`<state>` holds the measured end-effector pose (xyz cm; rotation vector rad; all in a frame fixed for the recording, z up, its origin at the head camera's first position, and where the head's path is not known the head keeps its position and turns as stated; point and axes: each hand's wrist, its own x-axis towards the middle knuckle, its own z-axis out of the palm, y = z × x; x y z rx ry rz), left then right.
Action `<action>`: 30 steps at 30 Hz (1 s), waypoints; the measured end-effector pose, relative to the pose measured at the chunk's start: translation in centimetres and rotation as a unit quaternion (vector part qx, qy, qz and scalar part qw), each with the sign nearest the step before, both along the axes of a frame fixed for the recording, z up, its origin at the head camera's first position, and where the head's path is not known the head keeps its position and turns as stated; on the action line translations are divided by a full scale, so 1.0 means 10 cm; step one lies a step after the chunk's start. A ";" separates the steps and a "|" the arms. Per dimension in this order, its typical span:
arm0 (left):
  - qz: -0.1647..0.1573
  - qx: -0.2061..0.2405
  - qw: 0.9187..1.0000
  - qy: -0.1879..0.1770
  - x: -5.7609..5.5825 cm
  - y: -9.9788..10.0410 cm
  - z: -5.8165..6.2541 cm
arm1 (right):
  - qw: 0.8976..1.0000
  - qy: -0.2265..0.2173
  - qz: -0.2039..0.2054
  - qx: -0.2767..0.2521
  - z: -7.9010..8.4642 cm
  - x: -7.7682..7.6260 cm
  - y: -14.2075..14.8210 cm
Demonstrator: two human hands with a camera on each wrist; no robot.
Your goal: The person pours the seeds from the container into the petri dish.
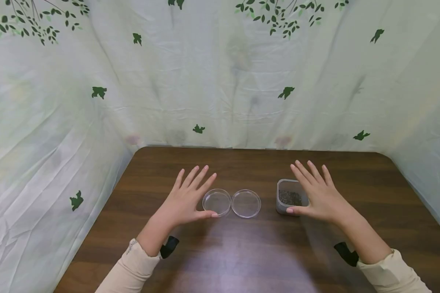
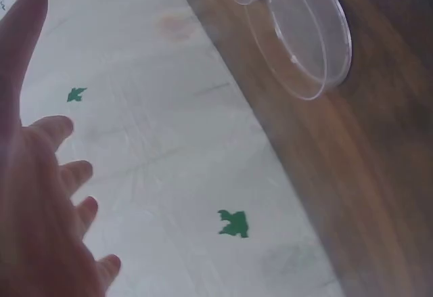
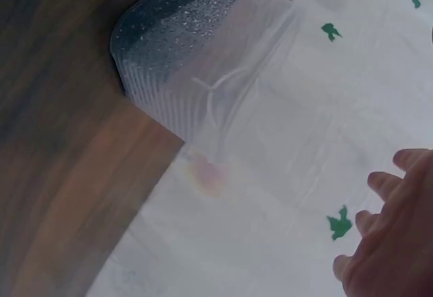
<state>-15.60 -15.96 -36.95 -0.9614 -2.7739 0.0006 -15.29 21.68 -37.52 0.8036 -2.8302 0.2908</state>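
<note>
Two clear round petri dishes lie side by side on the brown table: a left dish and a right dish. My left hand is spread in the air beside the left dish, its thumb tip overlapping that dish in the head view. To the right stands a clear plastic tub with dark, grainy, soil-like material in its bottom. My right hand is spread over the tub's right side, hiding part of it. In the right wrist view the hand is apart from the ribbed tub. Both hands hold nothing.
A wood-grain table carries the dishes and tub. Behind it and at both sides hangs a pale curtain printed with leaves and green birds. A black strap shows at the left wrist, another black strap at the right.
</note>
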 end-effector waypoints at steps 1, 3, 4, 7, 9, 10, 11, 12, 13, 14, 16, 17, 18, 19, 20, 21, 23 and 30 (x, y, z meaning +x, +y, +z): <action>-0.002 0.006 1.000 0.002 -0.01 0.00 -0.02 | 1.000 -0.002 0.000 -0.009 -0.01 -0.01 0.00; -0.005 0.018 1.000 0.005 -0.02 0.00 -0.07 | 1.000 -0.005 -0.001 -0.024 -0.03 -0.02 0.02; -0.006 0.026 1.000 0.006 -0.03 -0.01 -0.10 | 0.999 -0.007 0.001 -0.033 -0.05 -0.03 0.03; -0.004 0.049 0.999 0.009 -0.05 -0.01 -0.21 | 0.998 -0.017 0.007 -0.066 -0.10 -0.06 0.05; 0.000 0.069 0.998 0.010 -0.06 -0.02 -0.29 | 0.995 -0.026 0.009 -0.091 -0.14 -0.08 0.07; 0.002 0.080 0.997 0.010 -0.07 -0.02 -0.33 | 0.994 -0.031 0.008 -0.103 -0.17 -0.09 0.07; 0.004 0.089 0.996 0.010 -0.08 -0.02 -0.37 | 0.993 -0.037 0.006 -0.116 -0.19 -0.09 0.08; 0.007 0.098 0.995 0.012 -0.08 -0.01 -0.41 | 0.991 -0.043 0.003 -0.127 -0.22 -0.10 0.09; 0.010 0.106 0.994 0.012 -0.08 -0.01 -0.45 | 0.989 -0.051 -0.002 -0.140 -0.25 -0.10 0.10; 0.014 0.115 0.993 0.011 -0.09 -0.01 -0.49 | 0.987 -0.060 -0.007 -0.152 -0.27 -0.10 0.11; 0.023 0.131 0.991 0.008 -0.09 0.00 -0.56 | 0.982 -0.075 -0.016 -0.172 -0.31 -0.10 0.12; 0.027 0.140 0.990 0.006 -0.09 0.01 -0.60 | 0.979 -0.083 -0.020 -0.183 -0.33 -0.10 0.12; 0.032 0.147 0.989 0.001 -0.09 0.01 -0.62 | 0.977 -0.093 -0.025 -0.192 -0.35 -0.09 0.13; 0.037 0.156 0.987 -0.004 -0.09 0.02 -0.65 | 0.974 -0.101 -0.031 -0.201 -0.37 -0.09 0.13; 0.044 0.165 0.985 -0.011 -0.09 0.02 -0.68 | 0.972 -0.107 -0.035 -0.208 -0.39 -0.09 0.14; 0.050 0.174 0.983 -0.017 -0.09 0.03 -0.70 | 0.969 -0.115 -0.039 -0.215 -0.41 -0.09 0.15; 0.062 0.191 0.979 -0.032 -0.09 0.04 -0.74 | 0.964 -0.129 -0.051 -0.226 -0.45 -0.08 0.16; 0.092 0.249 0.959 -0.095 -0.08 0.06 -0.88 | 0.951 -0.149 -0.082 -0.257 -0.62 -0.08 0.20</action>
